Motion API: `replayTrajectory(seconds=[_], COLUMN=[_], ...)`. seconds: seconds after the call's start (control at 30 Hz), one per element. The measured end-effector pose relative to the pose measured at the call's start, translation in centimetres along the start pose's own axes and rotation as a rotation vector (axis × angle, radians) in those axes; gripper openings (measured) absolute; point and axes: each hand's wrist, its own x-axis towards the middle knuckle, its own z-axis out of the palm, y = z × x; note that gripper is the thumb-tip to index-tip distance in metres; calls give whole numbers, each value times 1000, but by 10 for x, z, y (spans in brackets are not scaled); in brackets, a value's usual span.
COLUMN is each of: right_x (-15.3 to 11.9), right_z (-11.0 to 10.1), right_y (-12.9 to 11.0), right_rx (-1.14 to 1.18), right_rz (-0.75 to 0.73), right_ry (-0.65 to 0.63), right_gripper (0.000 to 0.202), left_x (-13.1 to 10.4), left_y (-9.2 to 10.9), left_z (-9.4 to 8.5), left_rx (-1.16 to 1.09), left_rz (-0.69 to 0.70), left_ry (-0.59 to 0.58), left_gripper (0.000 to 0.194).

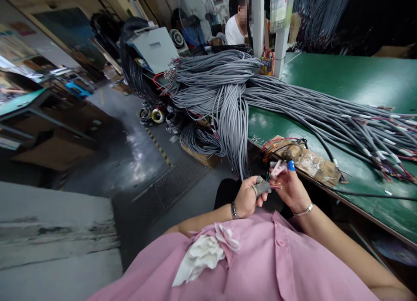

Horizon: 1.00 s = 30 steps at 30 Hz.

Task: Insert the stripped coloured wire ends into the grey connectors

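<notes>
Near the table's front edge, in front of the pink shirt, my two hands are close together. My left hand (248, 197) is closed, its thumb covered in something grey, on a few thin coloured wires (276, 186) whose ends stick out to the right. My right hand (294, 191) is bent in a pinch beside them, with a blue wrap (291, 165) on the thumb tip. Whitish-pink pieces (278, 168) show at its fingertips; whether these are finger wraps or something held cannot be made out. A thin green strand runs between the hands.
A worn taped block (308, 162) with red and orange leads sits on the green table (345, 71) edge. Grey cables (293, 97) with stripped ends lie across it; a thick bundle (231, 123) hangs off the left side. A person (236, 29) is behind, near a fan (194, 18).
</notes>
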Motion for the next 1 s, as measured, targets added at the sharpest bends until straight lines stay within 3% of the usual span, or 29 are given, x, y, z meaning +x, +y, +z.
replayTrajectory(seconds=[0.1,0.27,0.37,0.57,0.63,0.8,1.0], right_x=[-3,-5,-6,-2,0,2,5], right_z=[-2,-3,-4,-13,-14,-6,2], right_y=[-3,-5,-3,6,7,2,-2], right_rx=[-11,-132,-202,-424,-410,-184,-46], right_rz=[26,-35,-65,-330,-285,8,-4], right_ry=[-21,-27,-9,150,129,28,60], right_gripper=[41,23,27,29,37,48,36], left_x=[-5,-4,0,6,7,11,13], left_y=[3,8,10,11,10,6,8], left_z=[-1,-2,-3,-3,-3,-2,0], left_rx=[5,7,-13,-8,15,47,66], left_rz=[-19,-15,-7,-13,-28,-49,-32], left_ry=[-12,-6,-11,-61,-76,-72,-60], left_gripper=[24,24,22,21,22,23,24])
